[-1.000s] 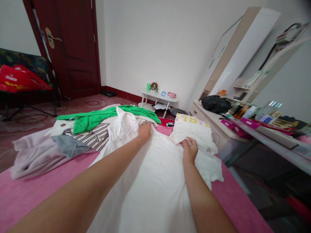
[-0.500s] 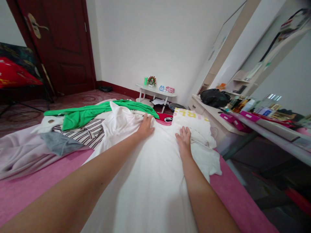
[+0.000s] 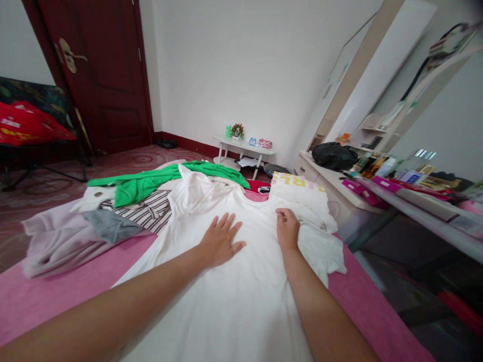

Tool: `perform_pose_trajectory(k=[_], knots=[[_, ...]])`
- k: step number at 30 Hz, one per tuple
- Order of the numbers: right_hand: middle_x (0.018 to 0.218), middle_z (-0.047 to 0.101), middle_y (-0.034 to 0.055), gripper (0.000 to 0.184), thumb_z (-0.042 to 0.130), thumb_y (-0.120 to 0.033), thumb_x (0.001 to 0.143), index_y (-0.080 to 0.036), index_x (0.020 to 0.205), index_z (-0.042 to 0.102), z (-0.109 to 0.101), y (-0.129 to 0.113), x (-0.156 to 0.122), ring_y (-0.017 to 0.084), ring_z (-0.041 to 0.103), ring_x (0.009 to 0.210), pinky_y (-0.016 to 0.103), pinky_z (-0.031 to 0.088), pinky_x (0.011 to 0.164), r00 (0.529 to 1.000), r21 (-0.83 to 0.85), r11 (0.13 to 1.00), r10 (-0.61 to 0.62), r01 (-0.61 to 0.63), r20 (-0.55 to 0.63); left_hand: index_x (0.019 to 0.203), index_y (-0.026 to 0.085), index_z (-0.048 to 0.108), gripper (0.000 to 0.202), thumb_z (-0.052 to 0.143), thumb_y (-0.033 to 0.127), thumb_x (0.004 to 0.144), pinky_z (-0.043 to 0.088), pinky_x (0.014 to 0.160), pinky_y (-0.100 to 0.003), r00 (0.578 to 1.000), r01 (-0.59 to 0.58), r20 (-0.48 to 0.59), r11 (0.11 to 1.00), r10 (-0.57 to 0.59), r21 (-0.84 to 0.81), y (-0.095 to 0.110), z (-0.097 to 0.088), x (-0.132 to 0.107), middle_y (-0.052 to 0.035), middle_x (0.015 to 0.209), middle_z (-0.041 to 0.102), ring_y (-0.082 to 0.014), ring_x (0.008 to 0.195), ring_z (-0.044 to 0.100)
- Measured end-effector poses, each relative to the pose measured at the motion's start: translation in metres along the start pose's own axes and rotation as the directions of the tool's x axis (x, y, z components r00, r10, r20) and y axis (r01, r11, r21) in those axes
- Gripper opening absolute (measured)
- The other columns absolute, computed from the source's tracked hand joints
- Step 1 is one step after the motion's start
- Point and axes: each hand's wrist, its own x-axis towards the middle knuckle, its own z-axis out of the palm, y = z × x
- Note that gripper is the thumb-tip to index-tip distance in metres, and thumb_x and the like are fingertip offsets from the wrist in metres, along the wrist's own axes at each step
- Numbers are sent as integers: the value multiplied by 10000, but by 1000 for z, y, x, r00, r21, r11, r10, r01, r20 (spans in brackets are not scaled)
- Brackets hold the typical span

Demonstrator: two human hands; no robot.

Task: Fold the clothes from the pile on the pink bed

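Observation:
A white T-shirt [image 3: 241,296] lies spread out on the pink bed cover [image 3: 362,306], its neckline at the far end. My left hand [image 3: 221,241] rests flat on the shirt's chest, fingers apart. Near the shoulder on the right, my right hand [image 3: 288,229] has its fingers curled closed on the shirt's fabric. Beyond it and to the right sit a folded white garment with yellow letters [image 3: 302,188] and a pale garment [image 3: 324,256], partly under the shirt.
At the left lie a green garment [image 3: 132,188], a striped one [image 3: 154,216] and a lilac one [image 3: 64,241]. A dressing table [image 3: 324,176] with bottles and a black bag [image 3: 334,155] stands on the right. A small white table [image 3: 245,145] is by the wall.
My left hand has drawn back from near the collar to the chest of the shirt and lies flat. My right hand's fingers have curled in. The view has shifted slightly.

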Motion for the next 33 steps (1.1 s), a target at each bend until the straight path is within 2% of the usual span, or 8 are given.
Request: perform_pose_trajectory(k=[4,11,16,19,21,27,31,33], knots=[[1080,650,92,335,367,-114,782,-167,981,630,0,10,11,202,571,1036,359,422,955,958,-118,974,-160,192,239,1398,246,368,651,201,615,888,177,1089,-530,999,22,-35,1000,-21,12,2,-5,-5,-109,1497,270,-311,1379,213],[1398,429,138,406,363,-184,850,-123,1212,538,-27,22,53,257,349,1308,439,314,1053,967,-519,825,-122,225,225,1389,249,392,627,241,595,888,176,1089,-524,997,33,-73,999,-34,-10,3,-5,-4,-102,1485,301,-315,1367,241],[1341,511,29,392,418,-132,832,-267,1147,608,-43,15,54,198,423,1241,389,310,1047,638,-309,665,-329,680,696,1383,260,399,627,223,602,888,170,1092,-517,997,37,-73,999,-38,-17,2,-5,-5,-90,1485,304,-307,1371,234],[1321,515,93,358,414,-132,833,-229,1072,662,-50,18,58,279,423,1228,456,341,993,883,-616,674,-119,407,454,1388,266,388,636,218,614,883,168,1092,-515,997,35,-72,999,-36,-19,2,-5,-5,-83,1487,302,-304,1371,234],[1289,519,164,337,393,-179,856,-160,1034,679,-51,20,62,310,468,1168,442,393,933,964,-697,693,10,185,266,1389,262,388,638,229,614,882,165,1094,-512,997,34,-75,999,-36,-23,1,-4,-4,-84,1490,295,-306,1371,234],[1370,469,87,366,477,-190,837,-253,1179,589,-39,24,66,283,365,1277,496,254,1030,853,-510,747,-145,426,501,1385,269,395,626,266,612,876,160,1091,-514,997,35,-65,998,-38,-42,1,-6,-4,-77,1485,309,-313,1366,240],[1375,422,222,358,543,-254,821,-171,1166,593,-36,20,59,391,305,1295,627,194,974,955,-621,776,92,108,281,1385,274,391,635,245,622,874,163,1089,-508,999,40,-30,998,-41,-39,0,-8,-3,-72,1487,305,-308,1366,242],[1404,380,228,389,520,-263,832,-150,1202,556,-40,6,45,378,292,1308,608,214,984,952,-610,785,92,112,293,1385,271,390,640,245,626,872,161,1088,-506,999,42,-23,998,-43,-41,-1,-8,-2,-79,1488,302,-309,1366,240]])
